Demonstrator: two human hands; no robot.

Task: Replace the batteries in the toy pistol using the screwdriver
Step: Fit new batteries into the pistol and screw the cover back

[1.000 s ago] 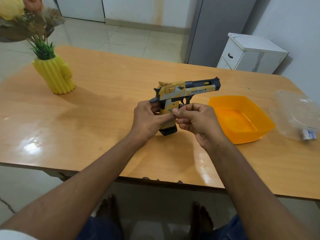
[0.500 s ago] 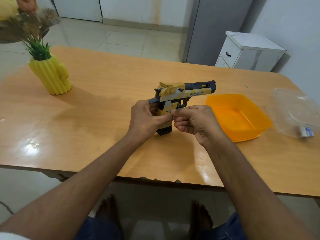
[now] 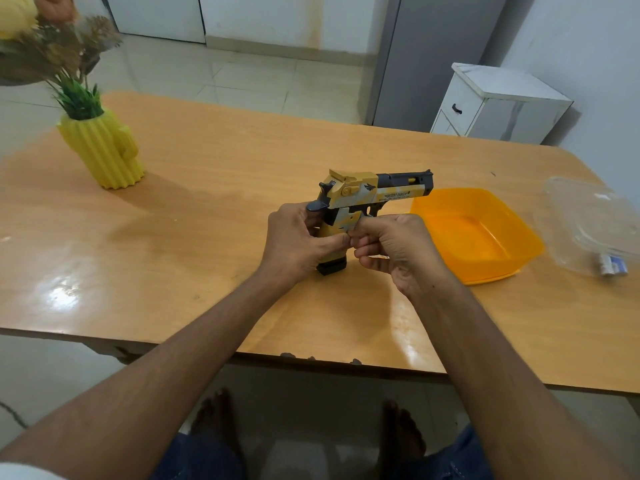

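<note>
I see the yellow, grey and black plastic toy pistol (image 3: 367, 202) standing upright near the middle of the glossy wooden table (image 3: 207, 188), its black magazine base on the tabletop and its barrel pointing to my right. My left hand (image 3: 298, 244) is wrapped around the back of the grip, fingers closed on it. My right hand (image 3: 391, 247) sits against the front of the grip, thumb and forefinger pinched together at the side panel; whether they pinch something small there I cannot tell, as the fingers cover it. Just beside the pistol's right stands a shallow orange plastic tub (image 3: 485, 268), and beyond that a clear plastic container (image 3: 561, 209) with a small blue-and-white pack (image 3: 613, 269) at its near edge. A ribbed yellow cactus-shaped vase (image 3: 104, 150) of artificial flowers stands well apart on the far left.
</note>
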